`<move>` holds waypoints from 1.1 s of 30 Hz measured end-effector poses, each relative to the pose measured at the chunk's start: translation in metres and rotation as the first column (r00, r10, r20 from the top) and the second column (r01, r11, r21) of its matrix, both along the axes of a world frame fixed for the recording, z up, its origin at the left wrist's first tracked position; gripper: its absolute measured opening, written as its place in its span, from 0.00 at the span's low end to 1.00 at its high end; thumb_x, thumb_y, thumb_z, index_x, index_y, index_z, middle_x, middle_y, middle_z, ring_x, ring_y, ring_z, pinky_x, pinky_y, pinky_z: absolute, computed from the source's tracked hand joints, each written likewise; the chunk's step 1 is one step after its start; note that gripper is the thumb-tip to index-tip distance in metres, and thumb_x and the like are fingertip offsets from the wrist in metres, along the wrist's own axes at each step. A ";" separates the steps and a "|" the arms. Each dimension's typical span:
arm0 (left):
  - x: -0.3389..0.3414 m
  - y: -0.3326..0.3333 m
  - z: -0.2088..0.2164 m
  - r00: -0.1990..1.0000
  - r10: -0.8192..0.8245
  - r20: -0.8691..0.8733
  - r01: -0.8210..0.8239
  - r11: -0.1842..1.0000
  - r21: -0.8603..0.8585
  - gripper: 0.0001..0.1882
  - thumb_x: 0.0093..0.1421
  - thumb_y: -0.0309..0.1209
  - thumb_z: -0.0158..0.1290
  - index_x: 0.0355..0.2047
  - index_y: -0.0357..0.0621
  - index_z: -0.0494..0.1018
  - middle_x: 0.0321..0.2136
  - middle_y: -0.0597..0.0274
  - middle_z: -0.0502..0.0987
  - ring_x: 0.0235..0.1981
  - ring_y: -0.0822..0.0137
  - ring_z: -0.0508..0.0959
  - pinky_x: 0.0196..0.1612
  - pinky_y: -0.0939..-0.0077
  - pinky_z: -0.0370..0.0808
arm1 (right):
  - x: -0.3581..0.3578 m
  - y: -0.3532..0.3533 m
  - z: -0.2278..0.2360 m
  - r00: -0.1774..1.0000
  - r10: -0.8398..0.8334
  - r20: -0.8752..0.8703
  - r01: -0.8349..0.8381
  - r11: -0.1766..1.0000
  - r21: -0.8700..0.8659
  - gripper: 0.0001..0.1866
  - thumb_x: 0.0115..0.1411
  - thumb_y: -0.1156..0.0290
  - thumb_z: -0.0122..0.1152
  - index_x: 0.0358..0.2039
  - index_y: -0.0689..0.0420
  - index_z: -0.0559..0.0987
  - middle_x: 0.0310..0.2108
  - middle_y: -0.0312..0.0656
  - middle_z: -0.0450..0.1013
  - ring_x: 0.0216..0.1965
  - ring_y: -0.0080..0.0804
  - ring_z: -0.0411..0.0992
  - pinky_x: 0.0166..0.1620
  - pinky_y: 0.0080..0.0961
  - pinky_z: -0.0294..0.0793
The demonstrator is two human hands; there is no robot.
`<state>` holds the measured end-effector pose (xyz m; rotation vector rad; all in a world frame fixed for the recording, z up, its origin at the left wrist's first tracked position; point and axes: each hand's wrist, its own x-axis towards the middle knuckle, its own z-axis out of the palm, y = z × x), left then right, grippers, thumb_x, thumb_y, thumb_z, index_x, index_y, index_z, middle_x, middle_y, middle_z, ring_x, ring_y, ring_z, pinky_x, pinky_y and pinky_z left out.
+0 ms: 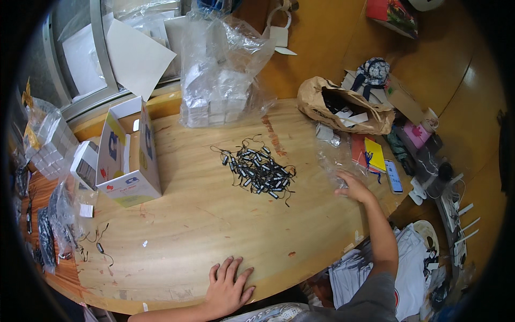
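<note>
One clear plastic bag [330, 156] lies on the bench [188, 236], right of the tangled pile of black corded pieces [262, 170] and beside the red card [358, 146]. Right hand [354, 188] is at the bag's near end, fingers curled; cannot tell whether they pinch the film. Left hand [228, 290] rests palm down near the front edge, fingers spread. Risk, as judged: a brisk tug on the bag could drag the card along, since film and card lie close. Cords look interlinked, so lifting one piece might haul neighbours out.
</note>
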<state>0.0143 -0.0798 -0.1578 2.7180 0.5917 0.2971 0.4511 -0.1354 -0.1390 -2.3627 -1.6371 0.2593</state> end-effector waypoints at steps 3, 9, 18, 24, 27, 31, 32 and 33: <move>0.000 0.000 0.005 0.999 0.015 0.036 -0.014 0.999 -0.033 0.25 0.45 0.39 0.51 0.44 0.47 0.61 0.46 0.50 0.58 0.50 0.52 0.56 0.48 0.55 0.51 | 0.000 -0.015 -0.001 0.997 -0.072 0.011 0.070 0.986 0.152 0.21 0.41 0.82 0.53 0.40 0.55 0.71 0.39 0.45 0.69 0.41 0.38 0.67 0.42 0.26 0.66; 0.047 0.015 0.018 0.933 -0.134 0.335 0.209 0.957 -0.200 0.35 0.41 0.30 0.56 0.49 0.36 0.53 0.46 0.47 0.57 0.49 0.49 0.57 0.49 0.61 0.56 | -0.069 -0.036 0.079 0.995 0.079 -0.058 -0.066 0.978 0.196 0.14 0.45 0.84 0.47 0.34 0.60 0.71 0.25 0.46 0.71 0.29 0.33 0.70 0.33 0.23 0.68; 0.221 0.011 0.019 0.803 -0.182 0.567 0.301 0.945 -0.124 0.28 0.44 0.33 0.55 0.46 0.41 0.59 0.46 0.48 0.60 0.52 0.51 0.56 0.55 0.54 0.47 | -0.062 -0.078 0.133 0.523 0.476 -0.707 -0.101 0.858 0.503 0.06 0.52 0.81 0.46 0.32 0.60 0.65 0.26 0.37 0.65 0.25 0.19 0.66 0.28 0.17 0.65; 0.221 0.003 0.001 0.896 0.144 0.420 0.240 0.640 -0.730 0.07 0.50 0.29 0.48 0.23 0.37 0.68 0.19 0.57 0.71 0.19 0.67 0.70 0.32 0.71 0.68 | -0.098 -0.068 0.145 0.921 -0.152 0.358 -0.128 0.751 0.648 0.13 0.39 0.72 0.59 0.30 0.56 0.74 0.36 0.43 0.66 0.40 0.43 0.63 0.43 0.34 0.62; 0.194 0.003 0.003 0.866 0.260 0.427 0.168 0.652 -0.739 0.06 0.49 0.27 0.47 0.22 0.36 0.67 0.15 0.59 0.69 0.16 0.70 0.68 0.21 0.77 0.66 | -0.126 -0.080 0.124 0.869 0.484 0.104 -0.490 0.813 0.316 0.34 0.33 0.58 0.65 0.46 0.47 0.68 0.49 0.46 0.59 0.49 0.46 0.57 0.48 0.41 0.56; 0.177 0.011 0.021 0.956 0.144 0.254 0.184 0.379 -0.907 0.10 0.51 0.32 0.50 0.21 0.37 0.67 0.18 0.65 0.71 0.17 0.77 0.69 0.21 0.81 0.67 | -0.152 -0.075 0.031 0.955 0.290 -0.060 -0.285 0.955 0.086 0.41 0.32 0.56 0.65 0.51 0.43 0.61 0.51 0.46 0.57 0.51 0.46 0.55 0.47 0.44 0.56; 0.175 0.023 0.019 0.970 -0.033 0.241 0.229 0.454 -0.861 0.12 0.51 0.34 0.51 0.21 0.37 0.68 0.18 0.64 0.71 0.17 0.76 0.69 0.21 0.80 0.67 | -0.154 -0.073 0.013 0.968 0.229 -0.104 -0.217 0.969 0.120 0.40 0.33 0.57 0.66 0.51 0.43 0.61 0.49 0.45 0.58 0.50 0.46 0.56 0.47 0.44 0.56; 0.174 0.040 0.021 0.957 -0.202 0.208 0.285 0.519 -0.806 0.13 0.51 0.36 0.51 0.21 0.36 0.68 0.19 0.64 0.72 0.16 0.75 0.70 0.21 0.79 0.68 | -0.159 -0.073 0.009 0.973 0.212 -0.094 -0.196 0.969 0.152 0.37 0.33 0.60 0.66 0.47 0.46 0.64 0.47 0.46 0.60 0.49 0.46 0.58 0.47 0.42 0.56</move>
